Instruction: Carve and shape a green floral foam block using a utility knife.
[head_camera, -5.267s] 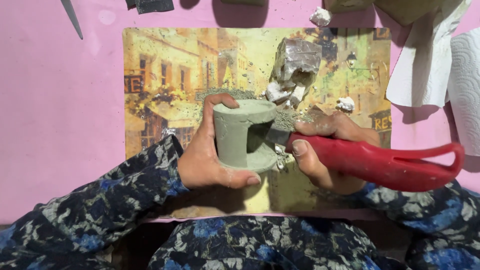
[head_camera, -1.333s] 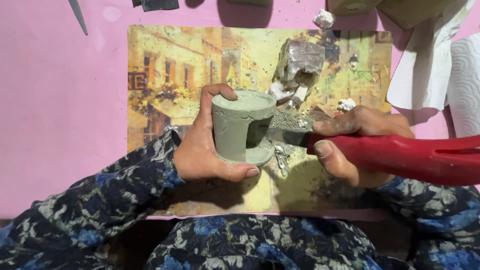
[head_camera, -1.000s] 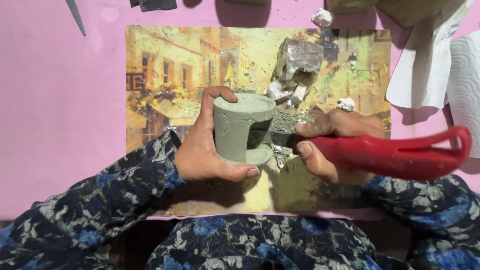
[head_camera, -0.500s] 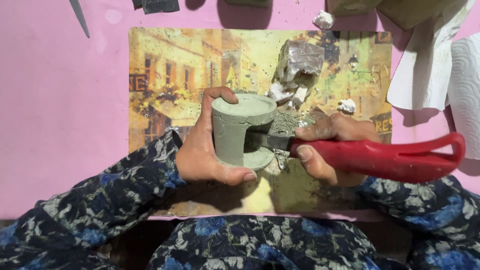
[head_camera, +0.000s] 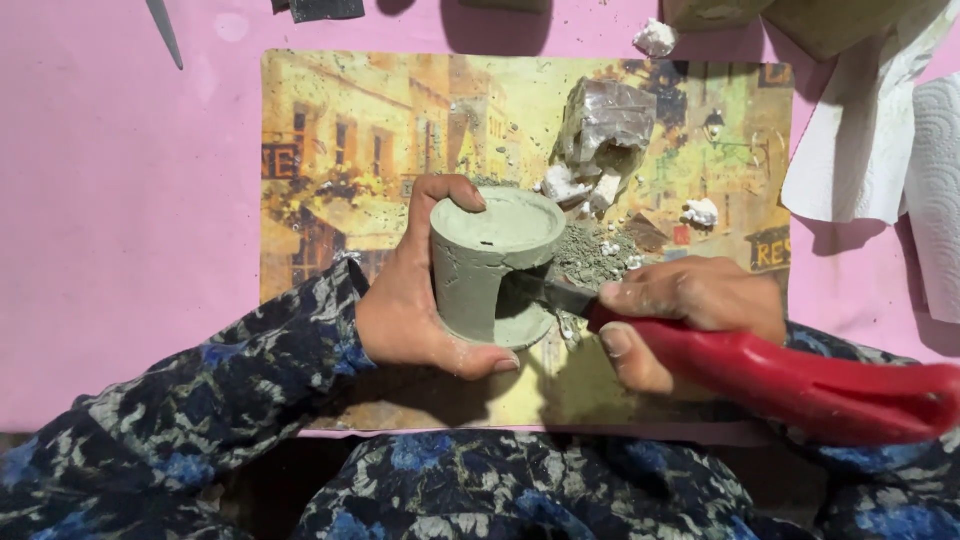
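My left hand (head_camera: 410, 300) grips a small grey-green clay cup (head_camera: 490, 262) on its side-tilted base over a picture placemat (head_camera: 350, 130). My right hand (head_camera: 690, 305) holds a knife with a long red handle (head_camera: 800, 385); its dark blade (head_camera: 550, 293) goes into a cut-out opening in the cup's side wall. Grey clay crumbs (head_camera: 590, 255) lie just beyond the cup. Both arms wear dark blue floral sleeves.
A lump of clay in clear wrap (head_camera: 605, 125) with white scraps lies on the mat behind the cup. White paper towels (head_camera: 880, 140) sit at the right on the pink tabletop (head_camera: 120, 200). A thin metal tool (head_camera: 165, 30) lies top left.
The red-handled knife has shifted back and forth at the cup's side opening; the handle now points lower right. The cup stays in my left hand.
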